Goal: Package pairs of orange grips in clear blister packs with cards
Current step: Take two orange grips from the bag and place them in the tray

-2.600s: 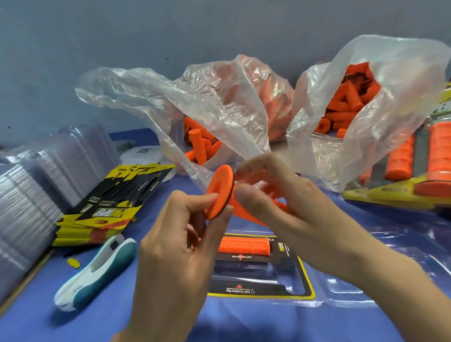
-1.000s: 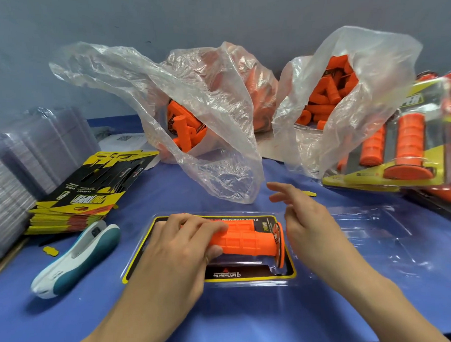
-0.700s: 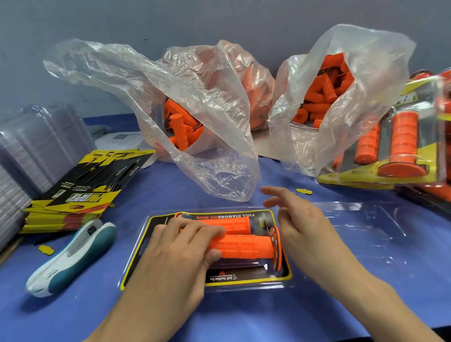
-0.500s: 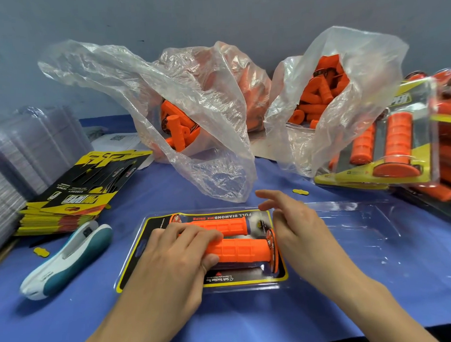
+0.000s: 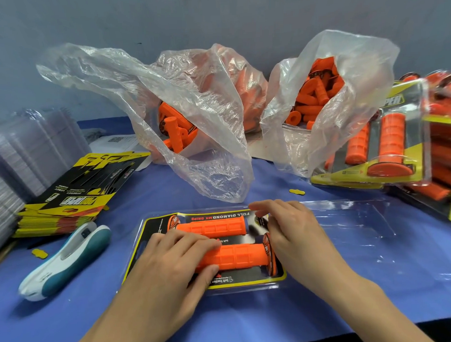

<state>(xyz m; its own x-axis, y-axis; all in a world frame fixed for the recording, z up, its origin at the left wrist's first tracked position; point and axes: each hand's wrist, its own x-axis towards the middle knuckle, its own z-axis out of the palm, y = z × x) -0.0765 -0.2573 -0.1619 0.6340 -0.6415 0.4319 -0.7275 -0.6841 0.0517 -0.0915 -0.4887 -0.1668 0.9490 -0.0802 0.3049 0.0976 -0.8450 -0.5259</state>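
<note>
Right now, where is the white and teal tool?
In the head view, the tool lies on the blue table at the left, just in front of the card stack and left of the left hand.

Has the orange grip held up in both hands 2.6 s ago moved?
Yes: down onto the blister pack, where the near grip now lies beside the far grip, held by the left hand.

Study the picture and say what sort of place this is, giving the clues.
Probably a hand-packing bench in a small workshop: plastic bags of loose orange grips, a stack of printed cards, and finished packs piled on the right.
</note>
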